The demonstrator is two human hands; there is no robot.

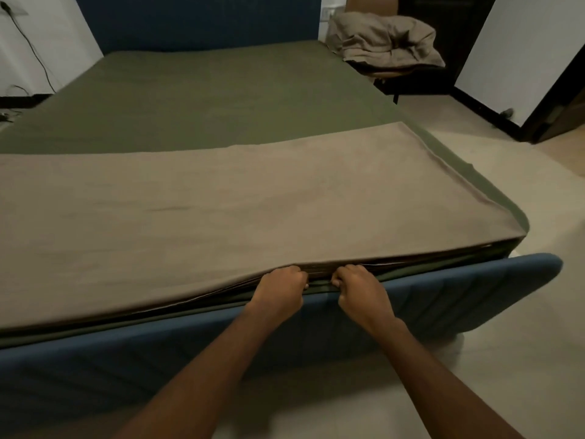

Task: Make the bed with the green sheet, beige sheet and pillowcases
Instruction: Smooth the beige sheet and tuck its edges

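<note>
The green sheet [205, 96] covers the mattress up to the dark blue headboard. A folded beige sheet [221, 204] lies flat across the foot half of the bed, its layered edge along the near side. My left hand [280, 288] and my right hand [359, 291] sit side by side at that near edge, just above the blue bed frame [443, 299]. Both have curled fingers pinching the beige sheet's edge; the fingertips are hidden under the fabric. A heap of beige cloth [386, 38], perhaps the pillowcases, rests on a chair at the back right.
Pale floor [474, 172] runs along the bed's right side and in front of the frame. A dark-legged chair [395, 79] stands by the headboard's right end. A cable [31, 49] hangs on the left wall. A dark doorway with white panels stands far right.
</note>
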